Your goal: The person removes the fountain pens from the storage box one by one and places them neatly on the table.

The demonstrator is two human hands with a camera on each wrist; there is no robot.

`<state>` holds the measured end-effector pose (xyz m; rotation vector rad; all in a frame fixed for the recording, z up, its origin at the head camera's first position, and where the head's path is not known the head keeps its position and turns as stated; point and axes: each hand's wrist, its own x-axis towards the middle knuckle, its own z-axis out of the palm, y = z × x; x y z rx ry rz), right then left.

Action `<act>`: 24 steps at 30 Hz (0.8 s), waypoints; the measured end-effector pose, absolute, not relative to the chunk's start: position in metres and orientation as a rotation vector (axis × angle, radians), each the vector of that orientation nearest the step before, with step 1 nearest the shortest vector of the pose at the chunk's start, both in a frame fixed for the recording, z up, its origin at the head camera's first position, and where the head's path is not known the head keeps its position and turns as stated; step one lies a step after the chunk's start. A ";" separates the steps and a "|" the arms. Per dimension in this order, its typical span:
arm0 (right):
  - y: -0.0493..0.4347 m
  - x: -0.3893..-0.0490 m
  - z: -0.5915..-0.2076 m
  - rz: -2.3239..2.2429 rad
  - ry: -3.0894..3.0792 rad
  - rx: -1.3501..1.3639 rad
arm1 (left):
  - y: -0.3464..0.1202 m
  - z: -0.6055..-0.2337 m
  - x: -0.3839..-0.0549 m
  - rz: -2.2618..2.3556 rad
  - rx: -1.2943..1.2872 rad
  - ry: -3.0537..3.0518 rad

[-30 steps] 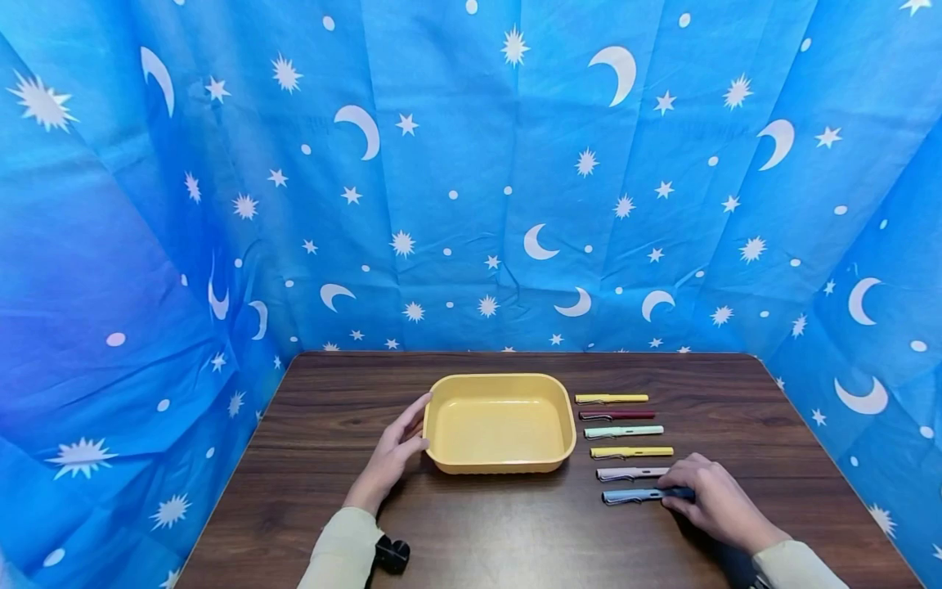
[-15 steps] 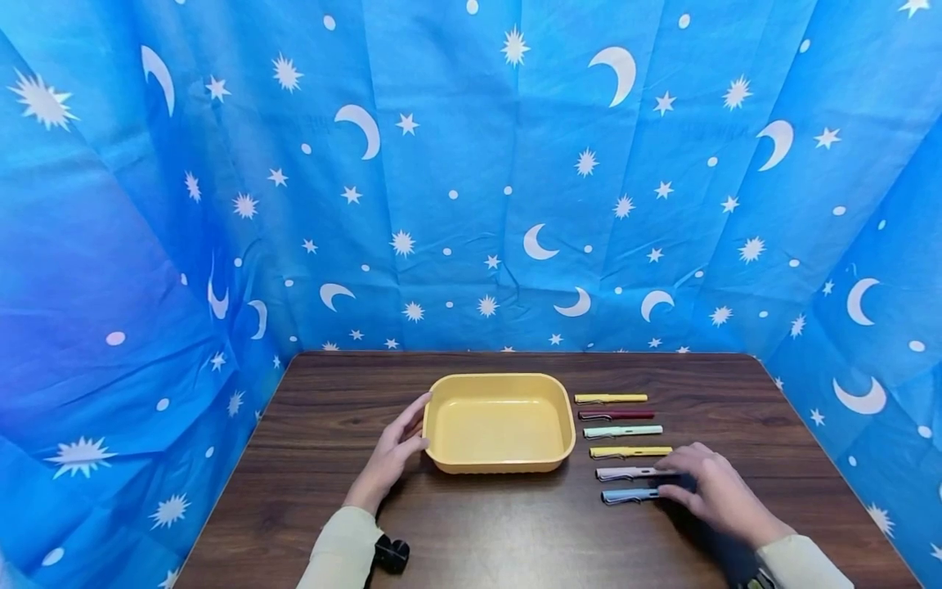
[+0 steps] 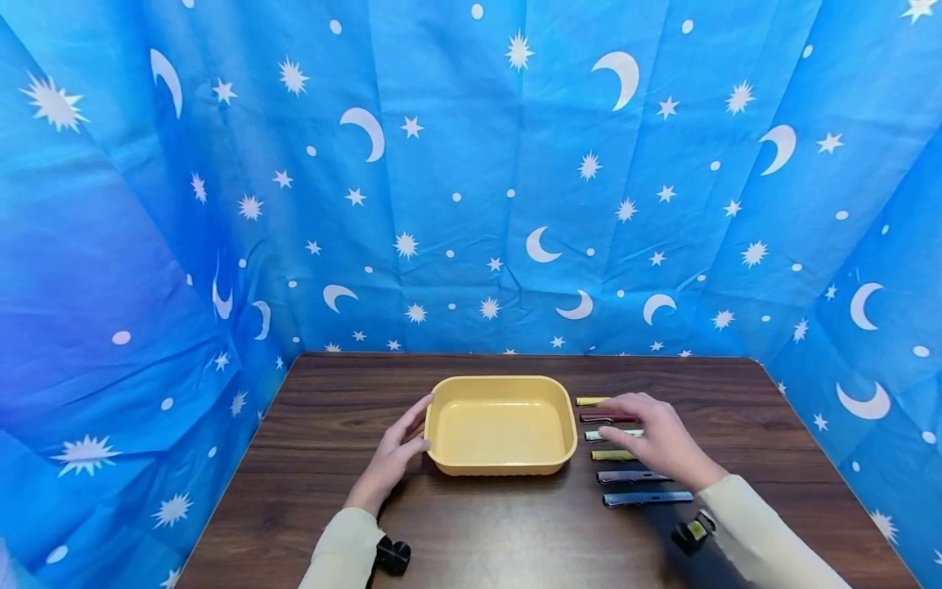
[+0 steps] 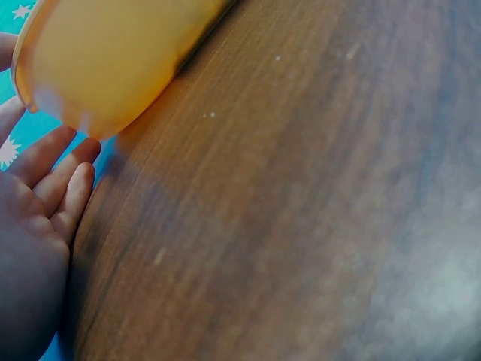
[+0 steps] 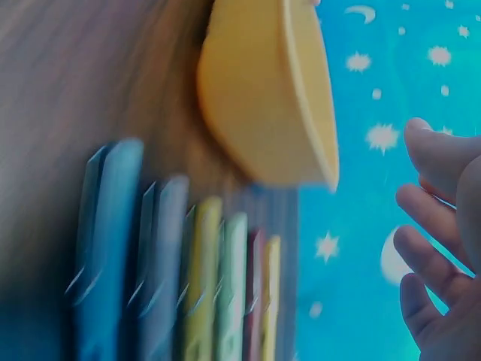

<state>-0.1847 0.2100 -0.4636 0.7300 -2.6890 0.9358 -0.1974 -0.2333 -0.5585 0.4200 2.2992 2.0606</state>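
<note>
My left hand rests its fingertips against the left side of a yellow rectangular tray, fingers mostly straight. In the left wrist view, those fingers lie beside the tray's outer wall. My right hand hovers, fingers spread and holding nothing, over the far part of a row of clipped pens. From near to far these are a blue pen, a lilac-grey pen, a yellow pen, a mint pen, a dark red pen and another yellow pen. The hand partly covers several.
Everything stands on a dark wood-grain table. The pens lie roughly parallel just right of the tray, clips toward it. A blue cloth with white moons and stars hangs behind and at both sides. A black wrist device is at the right sleeve.
My right hand has left the blue pen's right end and moved away from me and leftward over the far pens. My left hand stays at the tray.
</note>
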 end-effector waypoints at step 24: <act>0.062 -0.242 -0.474 1.060 -2.879 1.375 | -0.234 -0.560 -0.200 2.048 0.424 2.300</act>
